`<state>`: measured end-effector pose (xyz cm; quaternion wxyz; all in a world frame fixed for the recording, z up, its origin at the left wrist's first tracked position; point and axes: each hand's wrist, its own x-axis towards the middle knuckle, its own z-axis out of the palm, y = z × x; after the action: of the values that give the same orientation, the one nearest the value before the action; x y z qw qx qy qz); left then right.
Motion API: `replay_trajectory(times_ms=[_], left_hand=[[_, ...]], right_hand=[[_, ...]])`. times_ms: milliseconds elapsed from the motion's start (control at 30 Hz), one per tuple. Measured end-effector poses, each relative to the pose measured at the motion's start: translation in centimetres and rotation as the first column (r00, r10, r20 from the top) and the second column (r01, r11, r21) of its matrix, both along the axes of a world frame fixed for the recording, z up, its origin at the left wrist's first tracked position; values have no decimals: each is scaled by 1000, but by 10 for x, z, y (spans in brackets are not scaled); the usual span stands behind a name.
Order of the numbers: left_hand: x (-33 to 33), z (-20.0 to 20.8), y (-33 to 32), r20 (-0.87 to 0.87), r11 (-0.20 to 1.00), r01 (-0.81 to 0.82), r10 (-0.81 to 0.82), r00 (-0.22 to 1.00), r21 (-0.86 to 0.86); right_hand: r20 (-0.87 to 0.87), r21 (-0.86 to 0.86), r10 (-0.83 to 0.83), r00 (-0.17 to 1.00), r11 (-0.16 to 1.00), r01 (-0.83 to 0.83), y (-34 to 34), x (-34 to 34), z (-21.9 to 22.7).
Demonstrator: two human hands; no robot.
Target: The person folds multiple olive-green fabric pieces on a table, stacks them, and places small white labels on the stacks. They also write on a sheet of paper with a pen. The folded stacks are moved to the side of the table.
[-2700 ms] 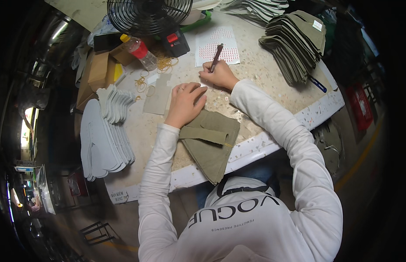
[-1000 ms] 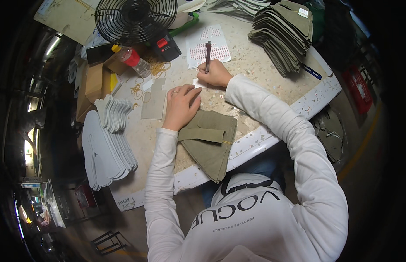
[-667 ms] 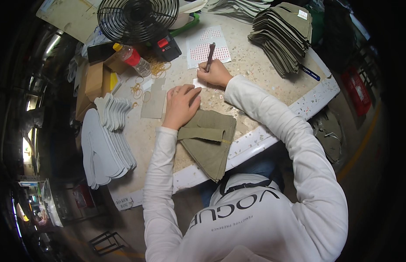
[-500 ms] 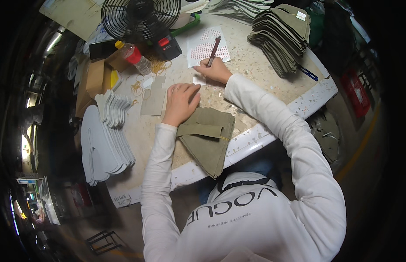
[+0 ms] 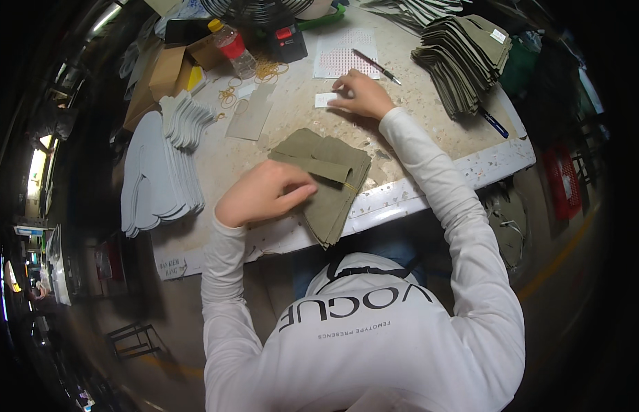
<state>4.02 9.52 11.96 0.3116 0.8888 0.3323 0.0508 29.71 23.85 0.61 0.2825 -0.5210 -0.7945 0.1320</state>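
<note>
My right hand is over the upper middle of the table, fingers bent and apart. A fingertip reaches the right edge of a small white paper slip; whether it grips the slip is unclear. Beyond the hand a dark pen lies at the corner of a printed sheet with small red marks. My left hand hovers at the left side of a bundle of olive fabric pieces. Its thumb and forefinger are apart with nothing visible between them. A folded olive strip lies across the bundle, a yellow rubber band at its right end.
Grey cut pieces are stacked at the left. Behind them stand a cardboard box, a red-labelled bottle and a fan. Loose rubber bands and a flat grey-green card lie nearby. Olive pieces are piled far right beside a blue cutter.
My right hand has let go of the pen, which now lies on the table. My left hand has drawn back toward me, from the bundle's far edge to its left side. The view has shifted.
</note>
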Motion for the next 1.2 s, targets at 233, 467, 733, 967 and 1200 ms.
replay_trajectory(times_ms=[233, 467, 733, 967, 1200], left_hand=[[26, -34, 10, 414, 900, -218, 47, 909, 377], [26, -44, 12, 272, 941, 0, -98, 957, 340], [30, -42, 21, 234, 946, 74, -154, 960, 316], [34, -35, 24, 168, 943, 148, -204, 965, 297], [25, -32, 19, 192, 915, 45, -132, 972, 400]], right_hand=[[-315, -57, 70, 946, 994, -92, -10, -19, -2], [-729, -267, -8, 685, 924, -273, -111, 10, 58], [-511, -275, -27, 859, 952, -134, -157, 1, 56], [-714, -353, -140, 686, 918, -179, -151, -2, 44], [-732, -431, -170, 659, 866, -255, -153, -13, 35]])
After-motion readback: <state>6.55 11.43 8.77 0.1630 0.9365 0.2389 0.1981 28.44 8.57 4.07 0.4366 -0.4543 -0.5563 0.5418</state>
